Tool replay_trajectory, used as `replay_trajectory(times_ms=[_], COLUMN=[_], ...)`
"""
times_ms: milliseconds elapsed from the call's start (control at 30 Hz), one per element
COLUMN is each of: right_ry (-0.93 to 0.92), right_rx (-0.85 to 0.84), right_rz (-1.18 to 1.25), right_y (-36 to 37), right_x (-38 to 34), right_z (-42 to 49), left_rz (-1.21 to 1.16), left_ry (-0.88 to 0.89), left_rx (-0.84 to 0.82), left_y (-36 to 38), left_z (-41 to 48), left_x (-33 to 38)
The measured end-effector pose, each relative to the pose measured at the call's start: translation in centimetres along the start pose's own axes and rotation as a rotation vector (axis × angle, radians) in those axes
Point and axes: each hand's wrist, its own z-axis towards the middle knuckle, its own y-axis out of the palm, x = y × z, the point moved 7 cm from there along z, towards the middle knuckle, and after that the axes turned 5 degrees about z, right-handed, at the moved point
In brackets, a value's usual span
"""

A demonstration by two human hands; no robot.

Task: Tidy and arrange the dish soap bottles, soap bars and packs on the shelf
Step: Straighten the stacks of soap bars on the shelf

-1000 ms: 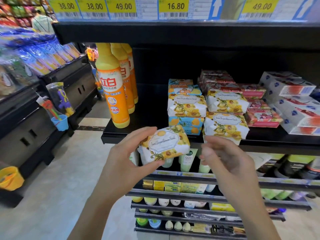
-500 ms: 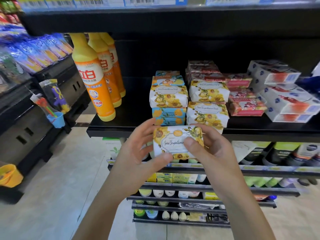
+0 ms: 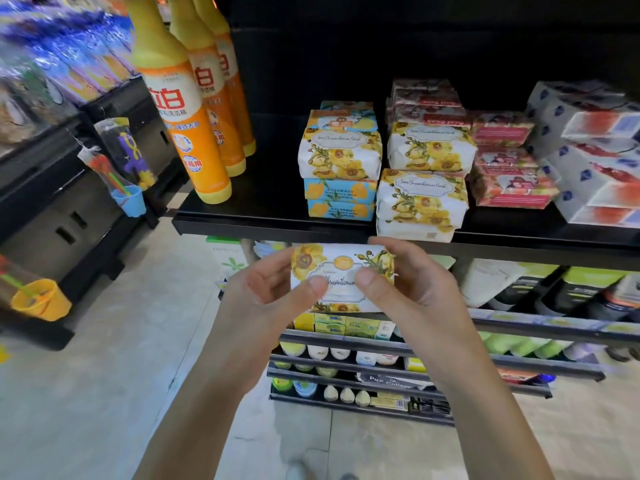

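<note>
A white soap bar with yellow flowers is held flat in front of the black shelf's front edge. My left hand grips its left side and my right hand grips its right side, both thumbs on its face. On the shelf stand three orange dish soap bottles at the left. Beside them are two stacks of flowered soap bars, then red soap packs and white boxed soaps at the right.
Bare shelf surface lies between the bottles and the soap stacks. Lower shelves hold small bottles and boxes. A neighbouring rack at the left carries hanging toy packs and blue packets. Tiled floor lies below.
My right hand came onto the soap bar, so both hands now hold it. The bar turned face-up and level, just below the shelf edge. The view tilted down.
</note>
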Motion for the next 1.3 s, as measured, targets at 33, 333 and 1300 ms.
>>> replay_trajectory(times_ms=[33,333,1300], right_ry=[0.001,-0.103,-0.003], right_rx=[-0.012,0.006,0.055], right_rz=[0.002,-0.032,-0.031], right_y=[0.3,3.4,9.5], right_x=[0.0,-1.5,-0.2], right_z=[0.1,0.7,1.9], left_rz=[0.001,0.087,-0.068], left_ry=[0.012,0.03,0.015], left_rx=[-0.005,-0.039,-0.008], left_y=[-0.2,-3.1,-9.4], left_z=[0.0,0.7,2.0], left_x=[0.1,0.4,1.2])
